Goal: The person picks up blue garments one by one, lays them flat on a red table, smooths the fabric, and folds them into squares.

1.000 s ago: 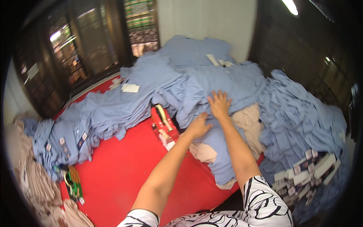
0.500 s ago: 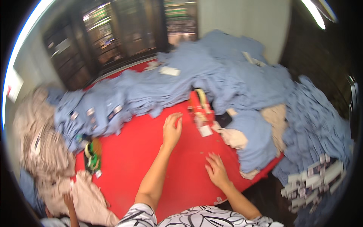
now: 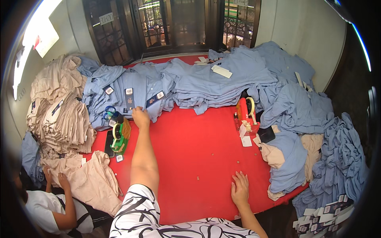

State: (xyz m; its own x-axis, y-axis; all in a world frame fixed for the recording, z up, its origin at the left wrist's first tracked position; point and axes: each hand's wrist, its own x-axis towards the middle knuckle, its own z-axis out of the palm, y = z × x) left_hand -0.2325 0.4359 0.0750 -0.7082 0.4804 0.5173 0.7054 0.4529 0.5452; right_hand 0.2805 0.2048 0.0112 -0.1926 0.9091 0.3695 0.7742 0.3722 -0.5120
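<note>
My left hand reaches to the front edge of a pile of light-blue shirts. Its fingertips are drawn together beside the lower end of a dark-blue hang tag; what they pinch, if anything, is hidden. To its right another dark tag lies on the shirt. A green tape dispenser stands left of my wrist, near blue-handled scissors. My right hand rests flat on the red tabletop, fingers stretched out and holding nothing.
A red tape dispenser and a dark phone sit by the right shirts. Beige garments are stacked at left, where a person's hands touch a beige garment. Bundled white tags hang at lower right.
The view has turned left. My left hand has moved from above the tabletop to the blue shirts and tags. My right hand has come down onto the table.
</note>
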